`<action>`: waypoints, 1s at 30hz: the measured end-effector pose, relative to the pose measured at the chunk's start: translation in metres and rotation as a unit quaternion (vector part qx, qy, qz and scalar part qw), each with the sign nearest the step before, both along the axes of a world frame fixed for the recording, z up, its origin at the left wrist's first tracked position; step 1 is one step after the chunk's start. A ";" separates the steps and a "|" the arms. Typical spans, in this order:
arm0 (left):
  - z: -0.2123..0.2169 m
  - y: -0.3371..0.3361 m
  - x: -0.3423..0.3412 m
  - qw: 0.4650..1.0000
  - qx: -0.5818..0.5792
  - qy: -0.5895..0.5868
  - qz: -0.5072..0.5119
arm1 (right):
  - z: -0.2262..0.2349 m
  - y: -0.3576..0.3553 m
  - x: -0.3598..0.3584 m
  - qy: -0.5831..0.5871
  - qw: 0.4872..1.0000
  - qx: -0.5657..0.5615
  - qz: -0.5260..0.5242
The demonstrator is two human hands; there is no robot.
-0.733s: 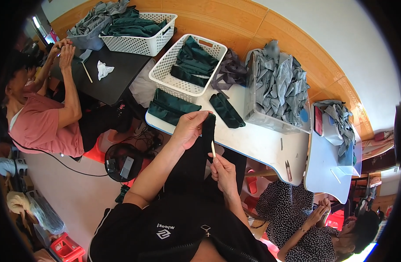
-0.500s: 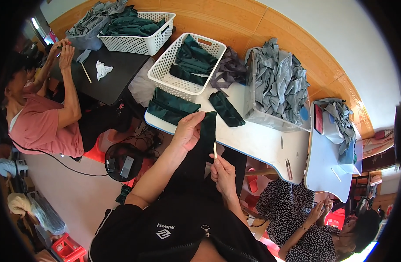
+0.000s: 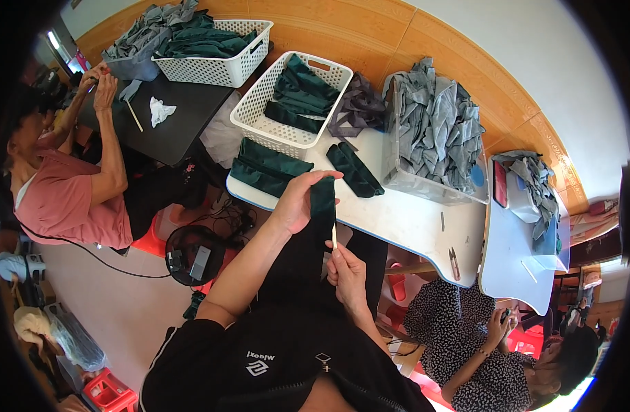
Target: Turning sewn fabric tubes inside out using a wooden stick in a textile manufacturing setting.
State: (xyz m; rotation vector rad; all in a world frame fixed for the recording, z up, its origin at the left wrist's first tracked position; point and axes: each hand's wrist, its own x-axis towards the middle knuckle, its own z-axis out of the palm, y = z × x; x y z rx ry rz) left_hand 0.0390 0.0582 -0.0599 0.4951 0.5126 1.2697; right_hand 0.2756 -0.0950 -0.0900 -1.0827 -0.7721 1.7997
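A dark green velvety fabric strip [image 3: 322, 206] hangs upright in front of my body. My left hand [image 3: 298, 204] grips it from the left, with fingers stretched across its top edge and partly behind it. In my right hand [image 3: 346, 273], lower down, a thin pale wooden stick [image 3: 334, 235] is pinched between thumb and fingers. The stick points up, and its upper end disappears at the strip's lower right side. Just beyond my hands, folded green fabric pieces [image 3: 267, 167] lie at the edge of the white table [image 3: 414, 230], with another folded green piece [image 3: 354, 169] to their right.
White perforated baskets [image 3: 287, 143] [image 3: 198, 71] hold green fabric. Grey fabric fills a clear bin [image 3: 431, 194]. Small thread snips [image 3: 454, 264] lie at the table's right. One person sits left at a black table [image 3: 174, 130], another at lower right. A black fan [image 3: 191, 255] stands left below.
My left fingers have gone from pinching the strip's top corner to reaching across its top edge. The strip and stick have shifted slightly left; my right hand still holds the stick.
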 end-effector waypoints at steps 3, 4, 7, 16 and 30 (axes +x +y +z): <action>0.005 0.002 0.007 0.998 -0.015 0.054 0.003 | -0.004 0.000 0.002 -0.009 1.000 0.002 -0.008; 0.004 0.002 0.008 0.997 -0.025 0.072 0.007 | -0.003 0.001 0.002 -0.012 1.000 0.007 -0.015; -0.001 0.005 0.004 0.998 -0.038 0.044 0.023 | 0.000 0.003 0.003 -0.022 1.000 -0.001 -0.010; -0.010 0.004 0.021 0.995 -0.070 0.015 0.067 | -0.006 0.002 0.005 0.002 1.000 -0.026 -0.007; -0.010 0.009 -0.006 0.995 -0.030 0.078 -0.062 | 0.002 0.010 0.012 0.142 0.987 -0.071 0.032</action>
